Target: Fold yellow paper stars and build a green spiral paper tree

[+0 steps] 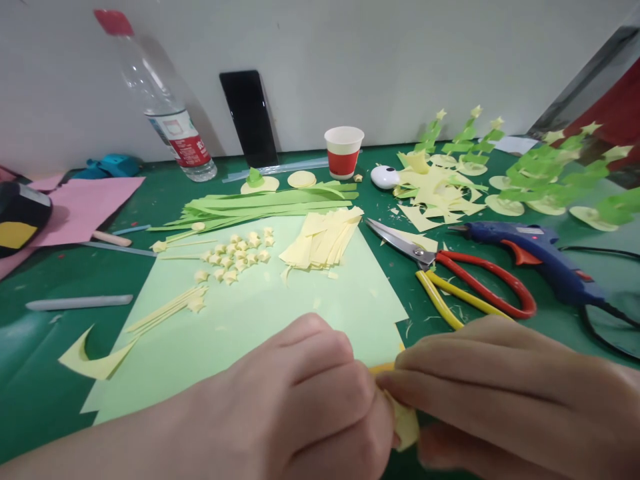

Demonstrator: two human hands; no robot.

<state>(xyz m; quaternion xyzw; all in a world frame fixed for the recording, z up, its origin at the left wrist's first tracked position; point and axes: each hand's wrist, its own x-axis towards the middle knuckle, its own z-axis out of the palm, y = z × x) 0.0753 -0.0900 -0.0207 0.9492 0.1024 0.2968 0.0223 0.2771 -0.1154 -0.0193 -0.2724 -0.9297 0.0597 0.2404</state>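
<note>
Low in the head view, my left hand (pixel 320 400) is closed with its fingers curled in. My right hand (pixel 505 393) pinches from the other side, fingers close together, and the two nearly meet. Between them is a piece of pale yellow paper (pixel 407 427), mostly hidden by the fingers. A darker yellow edge (pixel 383 368) shows just above it; I cannot tell what it belongs to. Beneath and beyond my hands lies a light green sheet (pixel 280 300). On it are several small folded paper stars (pixel 240 253), a pile of pale yellow strips (pixel 323 240) and thin paper stems (pixel 165 310).
Red-and-yellow-handled scissors (pixel 425 257) and a blue glue gun (pixel 535 250) with its cord lie right. Behind are green paper strips (pixel 265 203), a paper cup (pixel 344 153), a phone (pixel 249 120), a bottle (pixel 175 127), paper scraps (pixel 440 190) and standing paper plants (pixel 545 173).
</note>
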